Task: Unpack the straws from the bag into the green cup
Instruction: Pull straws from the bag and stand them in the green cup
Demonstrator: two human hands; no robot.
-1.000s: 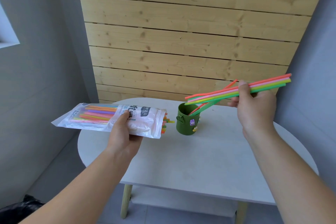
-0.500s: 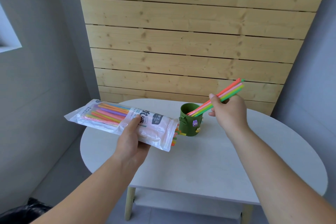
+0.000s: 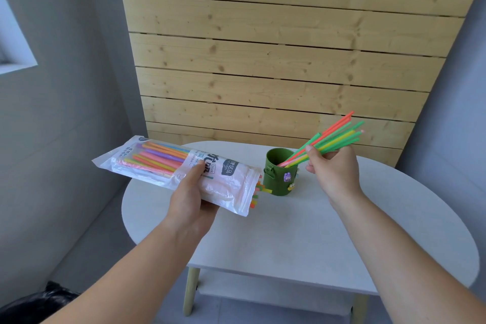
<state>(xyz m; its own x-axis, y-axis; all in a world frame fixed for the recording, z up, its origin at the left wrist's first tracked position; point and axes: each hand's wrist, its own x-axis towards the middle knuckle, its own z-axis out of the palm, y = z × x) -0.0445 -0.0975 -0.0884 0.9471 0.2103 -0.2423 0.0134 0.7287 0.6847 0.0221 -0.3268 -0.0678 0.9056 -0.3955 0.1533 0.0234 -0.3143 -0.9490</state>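
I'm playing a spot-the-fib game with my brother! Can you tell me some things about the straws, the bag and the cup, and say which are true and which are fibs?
1. The right hand holds a bunch of straws whose lower ends are inside the green cup. True.
2. The bag lies flat on the table. False: the left hand holds it up in the air.
3. The bag is empty. False: coloured straws show through it, and some ends poke out of its open end.
4. The cup stands upright on the table. True.
5. The cup is red. False: it is green, with small stickers.
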